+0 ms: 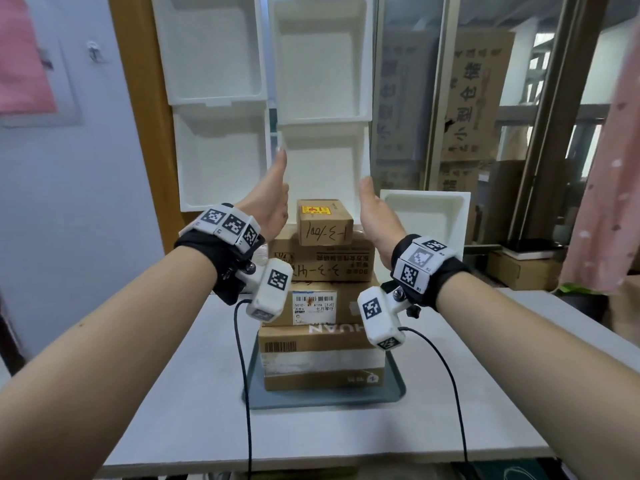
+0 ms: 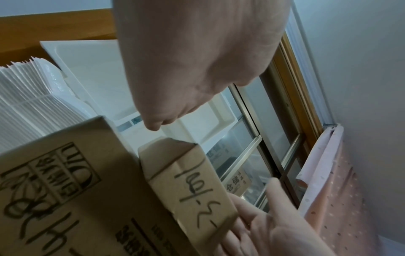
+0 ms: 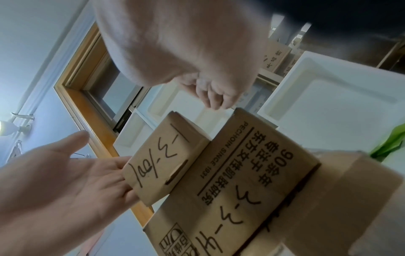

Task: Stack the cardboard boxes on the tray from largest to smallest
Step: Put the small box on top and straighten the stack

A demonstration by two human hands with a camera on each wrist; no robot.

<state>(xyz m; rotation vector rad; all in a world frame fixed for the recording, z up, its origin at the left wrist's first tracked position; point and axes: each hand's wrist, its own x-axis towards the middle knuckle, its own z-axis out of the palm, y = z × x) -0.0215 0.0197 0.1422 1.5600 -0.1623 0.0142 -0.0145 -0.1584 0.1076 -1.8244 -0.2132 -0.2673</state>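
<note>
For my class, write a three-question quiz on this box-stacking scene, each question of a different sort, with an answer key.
1. True or false: the smallest box sits at the top of the stack.
2. How many cardboard boxes are stacked on the grey tray?
3. Multiple choice: the left hand and the right hand are
A. both curled round the top box
B. open, one on each side of the top box
C. resting flat on the table

Key
1. True.
2. Four.
3. B. In the wrist views the fingers are straight beside the box, with no grip on it; whether they touch it is unclear.
</note>
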